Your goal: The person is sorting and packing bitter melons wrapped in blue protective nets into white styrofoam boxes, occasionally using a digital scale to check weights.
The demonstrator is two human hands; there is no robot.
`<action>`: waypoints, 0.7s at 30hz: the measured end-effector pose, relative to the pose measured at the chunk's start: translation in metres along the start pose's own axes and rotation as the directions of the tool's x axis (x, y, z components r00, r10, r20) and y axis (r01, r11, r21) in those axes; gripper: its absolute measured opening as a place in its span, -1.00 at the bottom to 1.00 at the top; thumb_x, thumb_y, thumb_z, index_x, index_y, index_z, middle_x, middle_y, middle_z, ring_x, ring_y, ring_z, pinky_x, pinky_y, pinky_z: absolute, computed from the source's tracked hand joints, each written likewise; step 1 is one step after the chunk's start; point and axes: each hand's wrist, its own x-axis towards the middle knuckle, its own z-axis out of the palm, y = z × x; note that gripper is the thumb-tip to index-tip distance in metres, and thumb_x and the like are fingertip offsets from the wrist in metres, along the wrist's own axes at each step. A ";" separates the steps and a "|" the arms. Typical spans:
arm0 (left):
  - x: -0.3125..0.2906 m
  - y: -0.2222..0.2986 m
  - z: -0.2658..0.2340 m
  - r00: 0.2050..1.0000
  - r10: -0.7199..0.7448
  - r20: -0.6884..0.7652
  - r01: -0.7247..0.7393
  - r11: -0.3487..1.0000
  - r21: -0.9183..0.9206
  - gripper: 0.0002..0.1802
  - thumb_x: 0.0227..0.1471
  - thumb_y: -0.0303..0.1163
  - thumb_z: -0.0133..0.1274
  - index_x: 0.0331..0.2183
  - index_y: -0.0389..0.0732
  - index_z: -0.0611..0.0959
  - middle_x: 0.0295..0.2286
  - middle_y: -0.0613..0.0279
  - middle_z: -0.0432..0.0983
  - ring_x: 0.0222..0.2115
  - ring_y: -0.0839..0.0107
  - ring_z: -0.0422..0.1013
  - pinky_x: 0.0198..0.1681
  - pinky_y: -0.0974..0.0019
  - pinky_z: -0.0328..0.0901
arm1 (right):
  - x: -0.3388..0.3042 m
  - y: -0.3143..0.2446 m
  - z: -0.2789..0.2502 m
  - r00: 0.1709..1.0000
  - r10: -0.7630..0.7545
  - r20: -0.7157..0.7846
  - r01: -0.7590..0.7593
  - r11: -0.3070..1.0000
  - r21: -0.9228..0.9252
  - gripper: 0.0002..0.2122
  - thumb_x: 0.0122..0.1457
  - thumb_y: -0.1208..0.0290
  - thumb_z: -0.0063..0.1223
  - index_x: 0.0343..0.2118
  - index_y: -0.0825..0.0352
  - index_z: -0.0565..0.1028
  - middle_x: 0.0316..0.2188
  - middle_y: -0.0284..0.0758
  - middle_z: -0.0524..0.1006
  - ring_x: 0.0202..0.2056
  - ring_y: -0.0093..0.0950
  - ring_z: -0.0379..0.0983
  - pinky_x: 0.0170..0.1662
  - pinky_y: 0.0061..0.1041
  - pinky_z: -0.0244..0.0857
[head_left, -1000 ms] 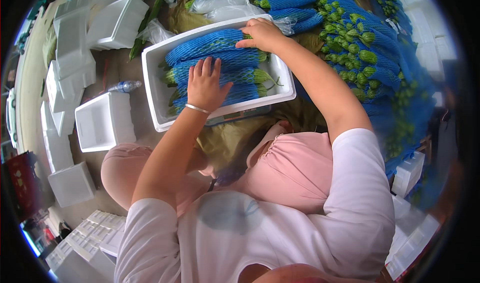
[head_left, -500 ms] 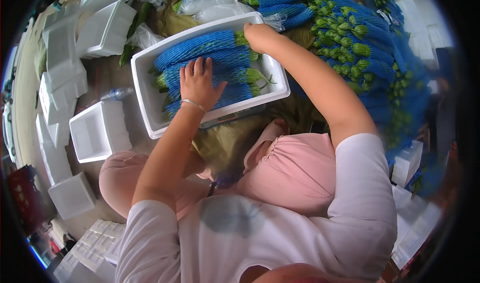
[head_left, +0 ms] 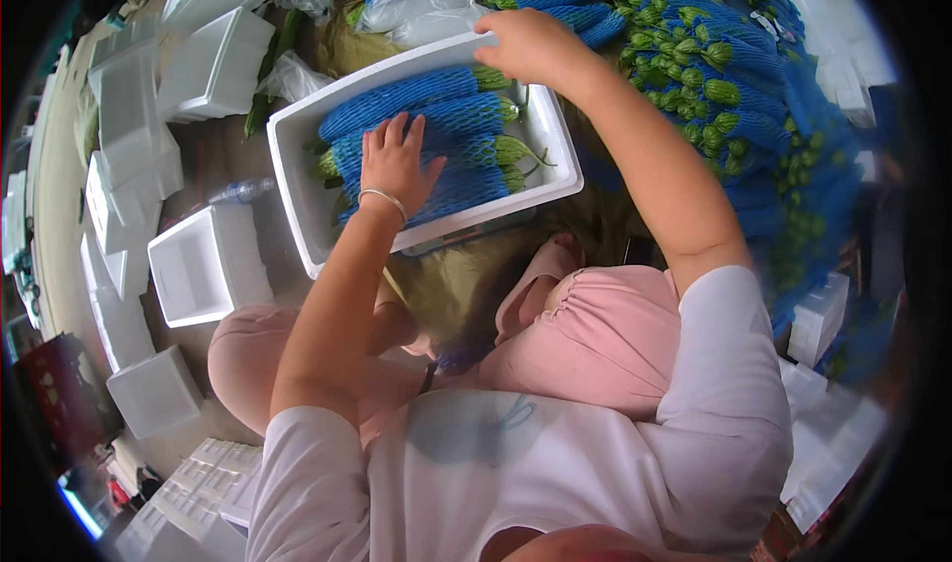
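Observation:
A white foam box (head_left: 297, 187) sits tilted in front of me, holding several long green gourds (head_left: 511, 150) in blue foam-net sleeves (head_left: 421, 91), laid side by side. My left hand (head_left: 395, 168), a bracelet at its wrist, lies on the sleeves with its fingers spread. At the box's far right corner, my right hand (head_left: 524, 44) grips the rim; the fingertips are partly hidden. Beneath the near wall a flat edge of something greyish blue (head_left: 466, 235) peeks out.
Netted gourds (head_left: 684, 76) are heaped to the right. Clear plastic bags (head_left: 426, 11) lie beyond the box. On the left stand several foam boxes, including an open one (head_left: 198, 269), with a plastic bottle (head_left: 243, 191) close by. Stacked foam boxes (head_left: 828, 443) line the right side.
My right hand has shifted from the gourd ends inside the corner up onto the rim. My left hand stays spread on the sleeves. The whole view has shifted slightly.

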 end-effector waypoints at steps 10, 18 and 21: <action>0.005 -0.111 -0.089 0.986 -0.044 -0.163 -0.013 0.943 -0.332 -0.67 0.05 -0.24 0.02 -0.12 -0.10 0.55 -0.19 0.16 0.49 -0.19 0.27 0.45 -0.14 0.30 0.33 | -0.337 0.291 -0.025 0.358 0.748 -0.558 -0.932 0.326 -0.161 -0.12 -0.08 -0.17 0.12 0.22 0.23 0.02 0.21 -0.14 0.04 0.20 -0.17 0.00 0.12 -0.13 0.09; -0.044 -0.141 -0.060 0.921 -0.389 0.030 0.386 0.920 0.075 -0.28 -0.11 0.07 0.07 0.06 -0.07 0.39 0.02 -0.05 0.27 0.04 0.05 0.21 0.12 0.15 0.11 | -0.332 0.278 0.042 0.096 0.957 -0.275 -0.882 0.210 0.423 0.20 -0.22 -0.09 0.27 0.23 0.39 -0.42 0.22 0.05 -0.04 0.21 -0.12 -0.02 0.20 -0.28 -0.02; -0.056 -0.138 -0.052 0.930 -0.362 0.061 0.349 0.924 0.158 -0.26 -0.10 0.06 0.06 0.08 -0.07 0.35 0.06 -0.05 0.20 0.08 0.01 0.15 0.14 0.13 0.06 | -0.320 0.263 0.032 -0.018 0.971 -0.239 -0.914 0.081 0.397 0.20 -0.26 0.05 0.30 0.21 0.48 -0.42 0.18 0.08 0.03 0.16 -0.17 0.10 0.16 -0.38 0.04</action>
